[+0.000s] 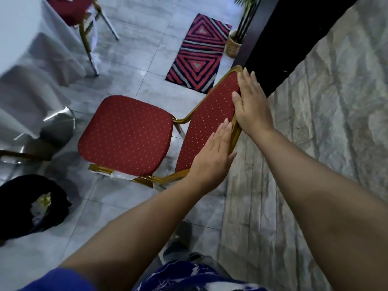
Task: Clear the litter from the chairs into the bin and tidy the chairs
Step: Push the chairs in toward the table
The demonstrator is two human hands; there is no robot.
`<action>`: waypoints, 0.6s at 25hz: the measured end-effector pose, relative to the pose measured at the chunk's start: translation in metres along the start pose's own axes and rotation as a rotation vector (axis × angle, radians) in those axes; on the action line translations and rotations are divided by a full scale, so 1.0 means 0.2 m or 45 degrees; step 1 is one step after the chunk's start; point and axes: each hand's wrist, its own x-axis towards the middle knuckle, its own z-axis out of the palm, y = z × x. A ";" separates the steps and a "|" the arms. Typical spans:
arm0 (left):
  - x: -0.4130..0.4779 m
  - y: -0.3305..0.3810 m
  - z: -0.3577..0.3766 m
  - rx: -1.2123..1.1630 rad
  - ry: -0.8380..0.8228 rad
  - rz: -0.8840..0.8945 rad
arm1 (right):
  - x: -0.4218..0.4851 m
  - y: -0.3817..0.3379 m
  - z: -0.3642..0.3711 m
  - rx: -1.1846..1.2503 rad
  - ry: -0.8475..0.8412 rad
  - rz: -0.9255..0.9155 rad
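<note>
A red dotted chair (126, 133) with a gold frame stands on the tiled floor, its seat bare. My right hand (251, 103) wraps over the top edge of its backrest, thumb on the padded front. My left hand (212, 158) lies flat on the lower side of the backrest with fingers straight. A black bin (14, 208) with litter inside sits on the floor at the lower left. A bit of clear plastic (121, 176) hangs under the seat's front rail.
A table draped in white cloth (31, 70) fills the left side, with a second red chair (71, 9) beyond it. A striped red mat (199, 53) and a potted plant (235, 43) lie ahead. A stone wall (315, 143) runs along the right.
</note>
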 end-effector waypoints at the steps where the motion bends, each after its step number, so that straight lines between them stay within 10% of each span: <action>1: 0.00 -0.01 -0.01 0.005 -0.009 -0.006 | 0.01 -0.02 0.01 0.024 -0.001 -0.008; 15: -0.01 -0.48 -0.33 -0.054 0.022 -0.223 | 0.32 -0.49 0.22 0.147 -0.073 -0.071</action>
